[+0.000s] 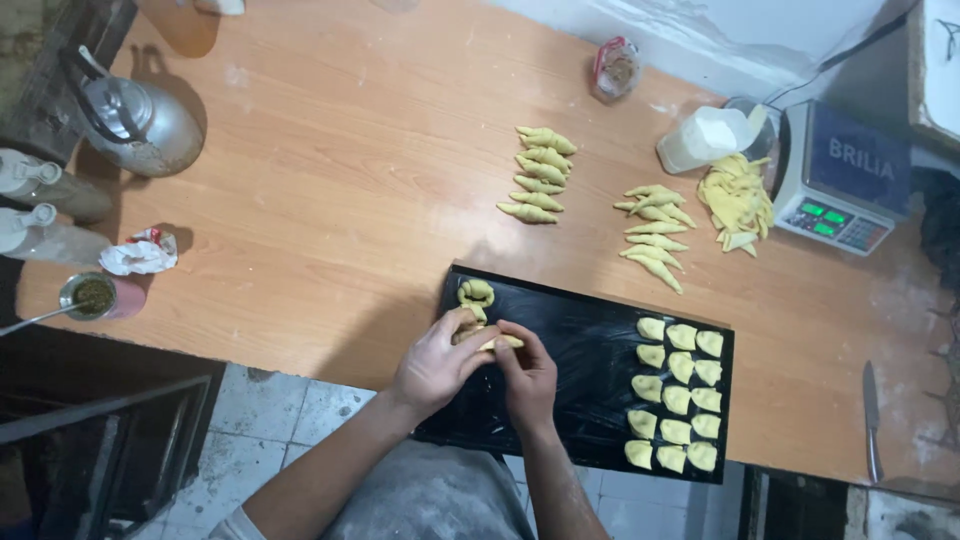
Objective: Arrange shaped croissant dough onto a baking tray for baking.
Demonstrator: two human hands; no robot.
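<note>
Pinching one yellow dough piece [497, 343] over the black baking tray [580, 330], left hand [437, 365] and right hand [527, 378] are both closing on it, shaped croissant [476, 292] lying at twelve o'clock.

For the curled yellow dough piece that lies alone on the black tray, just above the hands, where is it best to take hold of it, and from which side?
Probably from above, pinching the curled dough piece across its thick middle. It lies flat on the black tray with its thin ends bent inward, so these would likely deform if pulled. Bare tray surrounds it, and both the left hand and right hand are just below it.
</note>
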